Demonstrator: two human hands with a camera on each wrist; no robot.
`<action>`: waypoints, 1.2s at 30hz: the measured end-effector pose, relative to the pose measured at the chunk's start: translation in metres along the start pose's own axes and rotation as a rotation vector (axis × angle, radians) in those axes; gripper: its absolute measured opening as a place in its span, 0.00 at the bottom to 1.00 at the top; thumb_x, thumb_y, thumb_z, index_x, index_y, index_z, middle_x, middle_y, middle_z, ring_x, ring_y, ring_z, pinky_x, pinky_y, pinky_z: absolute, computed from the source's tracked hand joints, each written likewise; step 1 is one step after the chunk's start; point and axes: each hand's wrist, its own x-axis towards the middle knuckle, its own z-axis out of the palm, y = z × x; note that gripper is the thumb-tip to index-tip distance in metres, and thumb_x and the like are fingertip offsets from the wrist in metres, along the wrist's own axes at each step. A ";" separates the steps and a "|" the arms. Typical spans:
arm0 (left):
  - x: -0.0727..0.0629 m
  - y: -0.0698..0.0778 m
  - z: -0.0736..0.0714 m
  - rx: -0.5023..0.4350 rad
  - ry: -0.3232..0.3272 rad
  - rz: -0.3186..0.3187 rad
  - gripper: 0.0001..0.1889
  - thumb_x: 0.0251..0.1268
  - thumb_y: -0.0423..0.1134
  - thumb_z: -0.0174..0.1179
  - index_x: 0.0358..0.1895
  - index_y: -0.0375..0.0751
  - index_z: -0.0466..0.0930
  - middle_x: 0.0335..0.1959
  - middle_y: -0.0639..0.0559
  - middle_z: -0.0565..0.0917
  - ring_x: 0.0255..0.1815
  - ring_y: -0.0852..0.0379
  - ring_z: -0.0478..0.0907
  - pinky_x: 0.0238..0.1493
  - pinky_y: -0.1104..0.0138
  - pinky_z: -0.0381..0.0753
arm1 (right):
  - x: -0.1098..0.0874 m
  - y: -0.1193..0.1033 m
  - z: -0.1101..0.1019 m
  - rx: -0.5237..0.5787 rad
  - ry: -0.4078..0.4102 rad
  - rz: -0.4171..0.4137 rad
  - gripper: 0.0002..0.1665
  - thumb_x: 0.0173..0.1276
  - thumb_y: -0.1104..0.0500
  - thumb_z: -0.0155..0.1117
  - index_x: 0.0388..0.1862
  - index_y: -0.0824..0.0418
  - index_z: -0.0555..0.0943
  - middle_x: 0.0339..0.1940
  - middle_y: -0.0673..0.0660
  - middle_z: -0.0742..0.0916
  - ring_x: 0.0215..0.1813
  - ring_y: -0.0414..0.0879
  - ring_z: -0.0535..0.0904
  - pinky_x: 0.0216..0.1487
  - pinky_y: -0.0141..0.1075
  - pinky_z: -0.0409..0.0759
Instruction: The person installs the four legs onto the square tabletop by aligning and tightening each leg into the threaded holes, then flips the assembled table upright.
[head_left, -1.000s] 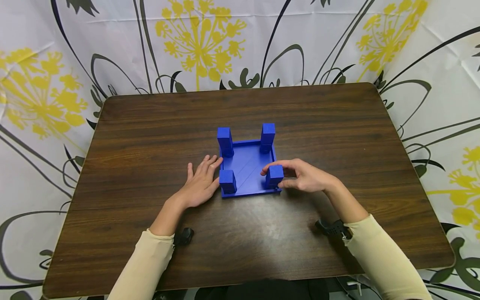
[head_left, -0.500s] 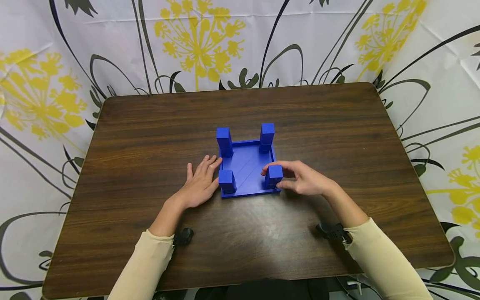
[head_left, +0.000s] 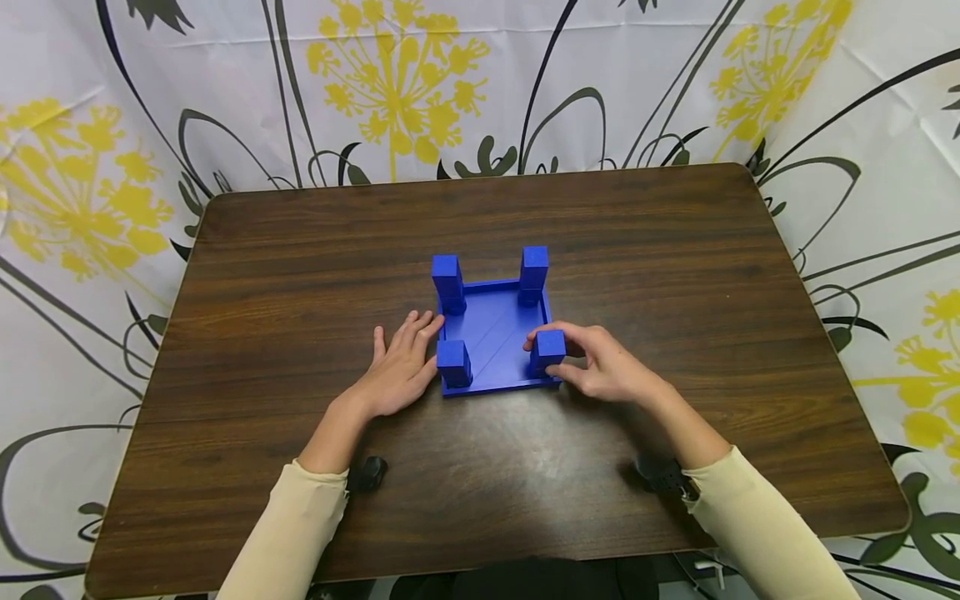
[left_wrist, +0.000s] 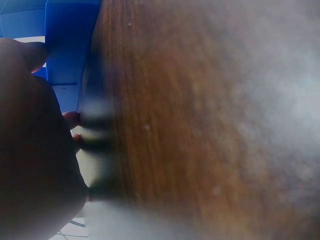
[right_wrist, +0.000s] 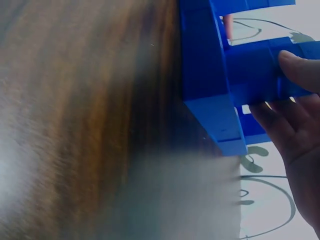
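Note:
A blue square tray [head_left: 497, 333] with a low rim lies on the table, with an upright blue post at each corner. Around the front right post [head_left: 549, 346] my right hand [head_left: 603, 362] has its thumb on the near side and fingers on the far side, pinching it. The right wrist view shows the thumb flat on that post [right_wrist: 250, 70], which has a seam across it. My left hand [head_left: 397, 371] lies with fingers spread on the table, fingertips against the tray's left side, close to the front left post [head_left: 454, 360]. Two more posts, back left [head_left: 449, 283] and back right [head_left: 533, 275], stand untouched.
The brown wood-grain table [head_left: 675, 250] extends around the tray on all sides. Behind it hangs a white cloth [head_left: 480, 83] with yellow and grey plant prints. Black wrist straps with cameras sit under both sleeves.
My right thumb has slid slightly leftward onto the near face of the front right post, and the right wrist has lowered a little. The left hand and tray hold still.

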 end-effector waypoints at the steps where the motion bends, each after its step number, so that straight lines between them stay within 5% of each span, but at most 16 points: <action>1: 0.000 0.000 0.000 0.004 -0.004 -0.003 0.33 0.79 0.60 0.28 0.80 0.53 0.36 0.80 0.46 0.41 0.79 0.47 0.29 0.66 0.36 0.21 | 0.000 -0.004 0.001 -0.010 0.014 -0.008 0.25 0.60 0.78 0.64 0.57 0.71 0.76 0.53 0.63 0.84 0.59 0.56 0.79 0.60 0.47 0.74; 14: -0.001 0.007 -0.007 0.014 -0.023 -0.006 0.32 0.80 0.55 0.31 0.80 0.50 0.36 0.80 0.44 0.41 0.79 0.45 0.30 0.65 0.34 0.23 | -0.003 -0.010 0.014 -0.091 0.167 -0.093 0.23 0.57 0.79 0.67 0.53 0.72 0.76 0.48 0.65 0.86 0.54 0.58 0.82 0.56 0.41 0.78; 21: 0.000 0.007 -0.007 0.019 -0.024 -0.004 0.32 0.80 0.56 0.31 0.80 0.51 0.36 0.80 0.44 0.40 0.79 0.44 0.30 0.65 0.34 0.23 | -0.005 0.012 0.021 -0.106 0.229 -0.127 0.25 0.57 0.79 0.68 0.53 0.72 0.75 0.49 0.64 0.85 0.54 0.57 0.82 0.57 0.37 0.76; 26: -0.001 0.007 -0.007 0.016 -0.018 -0.003 0.33 0.80 0.57 0.30 0.80 0.51 0.36 0.80 0.44 0.41 0.79 0.45 0.30 0.65 0.34 0.22 | -0.007 0.030 0.023 -0.086 0.223 -0.115 0.26 0.59 0.75 0.69 0.56 0.66 0.75 0.51 0.60 0.85 0.56 0.53 0.81 0.58 0.37 0.76; 36: -0.001 0.006 -0.005 0.005 0.004 0.008 0.33 0.80 0.58 0.30 0.80 0.48 0.39 0.79 0.42 0.43 0.79 0.42 0.32 0.65 0.33 0.24 | -0.008 0.031 0.019 -0.050 0.160 -0.068 0.25 0.62 0.71 0.68 0.58 0.63 0.75 0.53 0.58 0.84 0.58 0.50 0.80 0.59 0.41 0.76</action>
